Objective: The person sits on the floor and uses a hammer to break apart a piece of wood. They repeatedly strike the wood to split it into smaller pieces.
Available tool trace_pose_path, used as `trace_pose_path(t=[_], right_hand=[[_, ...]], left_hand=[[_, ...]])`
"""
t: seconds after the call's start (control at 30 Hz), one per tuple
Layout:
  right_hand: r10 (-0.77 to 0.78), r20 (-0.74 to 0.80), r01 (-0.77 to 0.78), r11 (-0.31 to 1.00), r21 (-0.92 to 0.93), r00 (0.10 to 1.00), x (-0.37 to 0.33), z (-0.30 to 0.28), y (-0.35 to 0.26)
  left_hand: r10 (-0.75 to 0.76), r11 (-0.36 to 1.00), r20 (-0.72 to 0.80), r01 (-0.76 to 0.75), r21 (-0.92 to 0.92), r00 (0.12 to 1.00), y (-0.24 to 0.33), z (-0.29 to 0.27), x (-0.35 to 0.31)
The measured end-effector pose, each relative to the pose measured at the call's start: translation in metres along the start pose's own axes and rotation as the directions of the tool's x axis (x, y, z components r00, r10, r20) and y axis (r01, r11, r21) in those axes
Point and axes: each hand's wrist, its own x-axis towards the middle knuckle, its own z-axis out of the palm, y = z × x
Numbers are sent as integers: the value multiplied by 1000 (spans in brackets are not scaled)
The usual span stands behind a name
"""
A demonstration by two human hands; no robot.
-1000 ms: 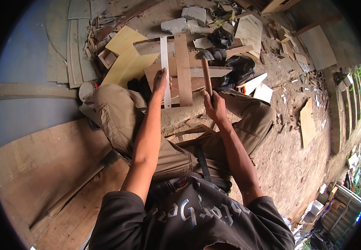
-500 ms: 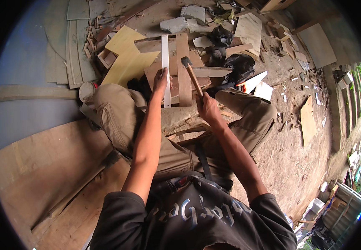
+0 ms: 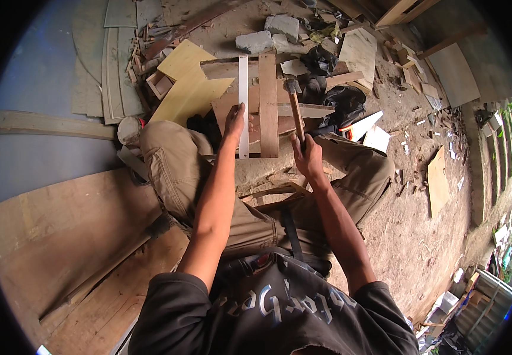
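Observation:
My left hand [image 3: 235, 123] is closed on a narrow white strip [image 3: 243, 83] lying lengthwise in front of me. Just right of the strip, a brown wooden slat [image 3: 268, 106] runs parallel to it. Both lie across wooden boards between my bent knees. In my right hand [image 3: 308, 157] is a hammer [image 3: 296, 115], gripped low on its wooden handle. Its dark head points away from me, to the right of the slat; whether it touches anything beneath cannot be told.
A yellow notched board [image 3: 188, 83] lies beyond my left knee. Black plastic bags [image 3: 347, 100] and white offcuts [image 3: 376, 139] are near my right knee. Concrete blocks [image 3: 254, 41] sit farther back. A large wooden panel [image 3: 72, 225] leans at my left; scraps litter the right-hand floor.
The hammer's head has swung right, away from the slat, and the handle now stands straighter. My left hand keeps its grip on the white strip. The whole view has shifted slightly.

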Motion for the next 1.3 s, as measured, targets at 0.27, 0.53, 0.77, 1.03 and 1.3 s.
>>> trace_pose_path(t=[0.27, 0.53, 0.77, 1.03, 1.3], right_hand=[[-90, 16, 90, 996, 1, 996, -9, 16, 3], [-132, 45, 132, 991, 5, 990, -9, 34, 14], [-110, 43, 111, 994, -5, 993, -11, 30, 10], [-82, -11, 82, 997, 0, 997, -10, 29, 8], [41, -30, -41, 999, 1, 999, -3, 20, 14]], left_hand=[[5, 998, -7, -5, 59, 1000, 4, 3, -5], [0, 1000, 20, 0, -24, 1000, -4, 1, 2], [12, 1000, -12, -12, 24, 1000, -4, 2, 1], [9, 1000, 24, -8, -26, 1000, -7, 0, 2], [-5, 997, 43, 9, -82, 999, -10, 2, -1]])
